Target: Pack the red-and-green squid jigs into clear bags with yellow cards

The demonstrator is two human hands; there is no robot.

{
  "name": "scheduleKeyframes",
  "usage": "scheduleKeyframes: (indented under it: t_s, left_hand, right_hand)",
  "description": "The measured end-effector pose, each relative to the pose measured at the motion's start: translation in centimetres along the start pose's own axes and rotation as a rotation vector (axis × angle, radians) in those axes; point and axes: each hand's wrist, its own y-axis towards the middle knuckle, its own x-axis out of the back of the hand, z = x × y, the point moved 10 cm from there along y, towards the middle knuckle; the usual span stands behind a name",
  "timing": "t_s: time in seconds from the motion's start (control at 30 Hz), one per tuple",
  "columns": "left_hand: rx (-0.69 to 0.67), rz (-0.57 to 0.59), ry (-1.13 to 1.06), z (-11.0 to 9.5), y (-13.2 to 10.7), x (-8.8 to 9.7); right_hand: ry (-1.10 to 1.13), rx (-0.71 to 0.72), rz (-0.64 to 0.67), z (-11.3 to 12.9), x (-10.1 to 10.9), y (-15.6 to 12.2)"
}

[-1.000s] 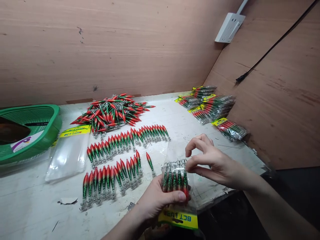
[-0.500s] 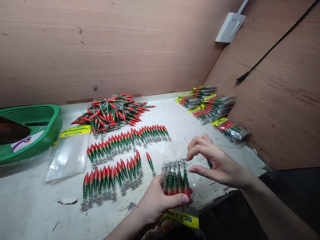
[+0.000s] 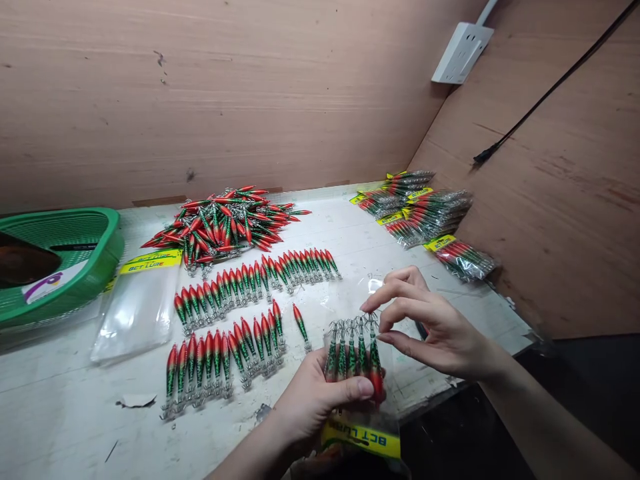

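Several red-and-green fishing lures [image 3: 351, 360] stand side by side, hooks up, in my left hand [image 3: 320, 393]. With them it grips a clear plastic bag [image 3: 363, 433] that has a yellow "BCT LURE" header at its lower end, seen upside down. The thumb lies across the lures' red ends; the other fingers are mostly hidden behind. My right hand [image 3: 425, 320] has its thumb and fingertips closed at the hooks of the rightmost lure [image 3: 375, 360]. On the table to the left, a single lure [image 3: 301, 327] lies beside two rows of lures [image 3: 215, 360].
A lure pile [image 3: 230, 223] lies against the back wall. Filled bags [image 3: 425, 213] are stacked at the right. Flat bags [image 3: 140, 307] lie beside a green basket [image 3: 95, 267] on the left. A cable [image 3: 550, 87] and a power strip [image 3: 463, 53] are on the walls.
My right hand has moved slightly left, its fingertips closing at the rightmost lure's hooks. The lures in my left hand have shifted slightly. The table's rows look unchanged.
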Motion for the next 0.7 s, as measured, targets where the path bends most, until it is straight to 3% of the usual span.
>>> scheduleKeyframes:
  t_s: [0.3,0.5,0.7]
  left_hand:
    - [-0.044,-0.049,-0.037,0.07,0.03,0.34]
    - [-0.038,-0.006,-0.008,0.02,-0.01,0.1]
    - [-0.08,0.014,-0.043,-0.27,0.11,-0.34]
  right_hand:
    - [0.026,0.009,-0.037,-0.13,0.52,-0.11]
    - [0.083,-0.027,0.078,0.17,-0.21,0.04]
    - [0.129,-0.035,0.111,0.26,-0.29,0.05]
